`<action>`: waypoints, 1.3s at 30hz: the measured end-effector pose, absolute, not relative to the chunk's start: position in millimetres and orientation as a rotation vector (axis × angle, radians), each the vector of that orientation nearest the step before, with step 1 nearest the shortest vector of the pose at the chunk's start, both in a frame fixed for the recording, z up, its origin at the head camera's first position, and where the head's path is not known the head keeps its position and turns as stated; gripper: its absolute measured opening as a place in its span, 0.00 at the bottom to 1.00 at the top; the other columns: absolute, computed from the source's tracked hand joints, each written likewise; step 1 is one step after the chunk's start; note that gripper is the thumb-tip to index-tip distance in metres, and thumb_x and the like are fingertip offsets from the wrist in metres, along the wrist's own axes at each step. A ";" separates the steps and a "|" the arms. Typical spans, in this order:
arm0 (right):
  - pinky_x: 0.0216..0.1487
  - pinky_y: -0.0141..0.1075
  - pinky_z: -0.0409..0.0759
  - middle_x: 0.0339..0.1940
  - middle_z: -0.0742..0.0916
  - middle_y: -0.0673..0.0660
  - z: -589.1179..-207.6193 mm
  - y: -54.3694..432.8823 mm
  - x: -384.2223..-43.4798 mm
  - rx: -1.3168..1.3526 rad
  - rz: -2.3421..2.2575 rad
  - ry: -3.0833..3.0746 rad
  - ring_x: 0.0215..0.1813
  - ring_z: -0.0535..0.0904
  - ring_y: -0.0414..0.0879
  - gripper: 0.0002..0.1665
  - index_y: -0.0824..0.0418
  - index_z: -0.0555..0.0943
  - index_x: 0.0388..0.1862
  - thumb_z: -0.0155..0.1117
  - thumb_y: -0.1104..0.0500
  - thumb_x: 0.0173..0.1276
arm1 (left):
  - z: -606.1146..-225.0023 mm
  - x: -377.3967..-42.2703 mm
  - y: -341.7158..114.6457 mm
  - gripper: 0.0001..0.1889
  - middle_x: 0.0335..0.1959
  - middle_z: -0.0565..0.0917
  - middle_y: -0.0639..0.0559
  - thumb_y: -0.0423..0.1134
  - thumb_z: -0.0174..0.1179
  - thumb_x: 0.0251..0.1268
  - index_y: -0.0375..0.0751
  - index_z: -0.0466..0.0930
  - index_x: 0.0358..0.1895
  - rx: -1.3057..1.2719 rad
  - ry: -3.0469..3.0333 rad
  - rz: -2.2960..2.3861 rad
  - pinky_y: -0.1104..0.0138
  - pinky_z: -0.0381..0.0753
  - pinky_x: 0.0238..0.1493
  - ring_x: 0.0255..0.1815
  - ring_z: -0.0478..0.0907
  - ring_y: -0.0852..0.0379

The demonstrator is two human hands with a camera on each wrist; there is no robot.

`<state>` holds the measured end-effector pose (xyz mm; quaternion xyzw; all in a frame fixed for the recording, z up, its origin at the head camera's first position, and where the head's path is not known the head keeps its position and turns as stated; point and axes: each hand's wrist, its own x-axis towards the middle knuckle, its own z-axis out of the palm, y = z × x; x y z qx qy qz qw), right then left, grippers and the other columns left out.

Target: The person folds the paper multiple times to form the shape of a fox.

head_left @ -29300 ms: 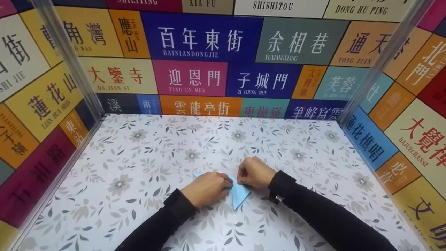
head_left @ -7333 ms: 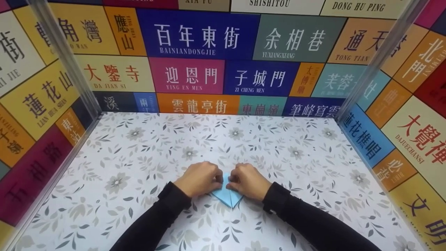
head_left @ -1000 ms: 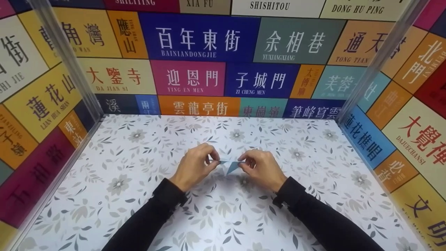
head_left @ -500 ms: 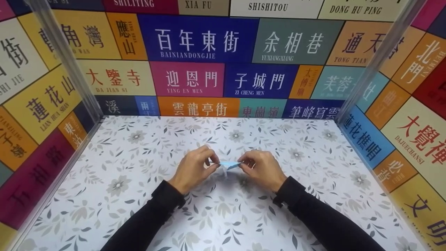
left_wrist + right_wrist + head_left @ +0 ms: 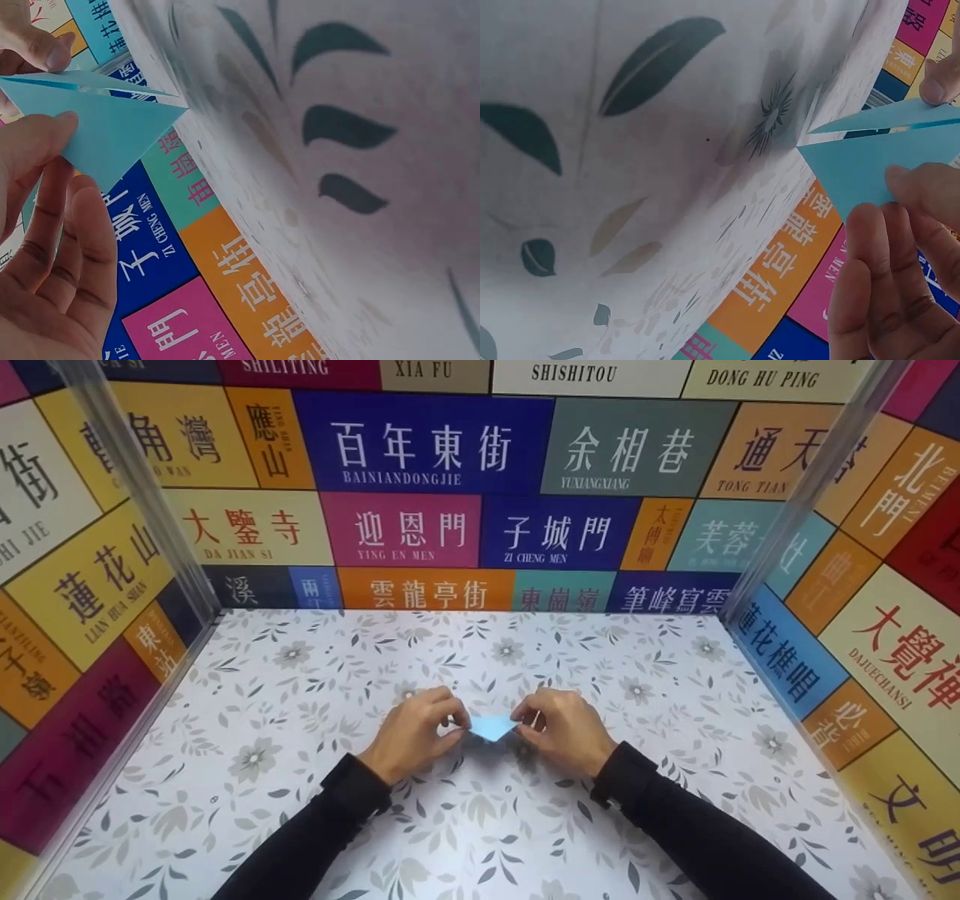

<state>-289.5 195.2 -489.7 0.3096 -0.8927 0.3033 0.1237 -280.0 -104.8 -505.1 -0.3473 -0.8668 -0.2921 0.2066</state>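
Note:
A small folded piece of light blue paper (image 5: 492,727) is stretched between the two hands, close over the table. From above it looks like a triangle with its tip toward the person. The left hand (image 5: 420,733) pinches its left corner between thumb and fingers; the right hand (image 5: 568,731) pinches the right corner. In the left wrist view, the paper (image 5: 112,131) has a slit between two layers along one edge, and the left thumb (image 5: 56,135) presses its face. The right wrist view shows the paper's layers (image 5: 870,161) parted at a pointed end, with the right thumb (image 5: 922,187) on one side.
The table (image 5: 480,825) has a white cover printed with grey leaves and flowers. Panels of coloured signs (image 5: 420,442) stand at the back and both sides, with clear corner strips (image 5: 142,487) where they meet.
Seconds ago the paper lay on the table under both hands. Within the last second, it has turned from nearly edge-on to show a broad face, and both hands have shifted slightly toward the person.

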 end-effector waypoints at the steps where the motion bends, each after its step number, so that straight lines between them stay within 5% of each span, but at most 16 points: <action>1: 0.41 0.34 0.90 0.39 0.96 0.53 -489.3 194.9 -288.5 0.897 0.875 -2.619 0.39 0.94 0.51 0.10 0.55 0.96 0.45 0.84 0.67 0.68 | -505.9 -279.9 -105.4 0.10 0.42 0.91 0.53 0.31 0.83 0.65 0.48 0.91 0.40 -0.970 -2.424 -0.807 0.60 0.95 0.50 0.46 0.92 0.52; 18: 0.40 0.34 0.90 0.41 0.92 0.60 -496.7 192.1 -283.2 1.110 0.750 -2.682 0.37 0.93 0.51 0.11 0.61 0.93 0.42 0.86 0.70 0.64 | -512.2 -275.7 -107.0 0.10 0.47 0.90 0.56 0.33 0.84 0.66 0.52 0.92 0.41 -1.052 -2.578 -0.734 0.57 0.94 0.51 0.50 0.90 0.53; 39: 0.45 0.41 0.92 0.44 0.94 0.55 -496.1 190.6 -279.5 1.134 0.589 -2.816 0.45 0.92 0.50 0.08 0.58 0.98 0.47 0.85 0.64 0.70 | -500.2 -271.2 -101.7 0.07 0.48 0.96 0.55 0.38 0.81 0.72 0.51 0.97 0.48 -1.112 -2.784 -0.590 0.56 0.94 0.49 0.47 0.92 0.52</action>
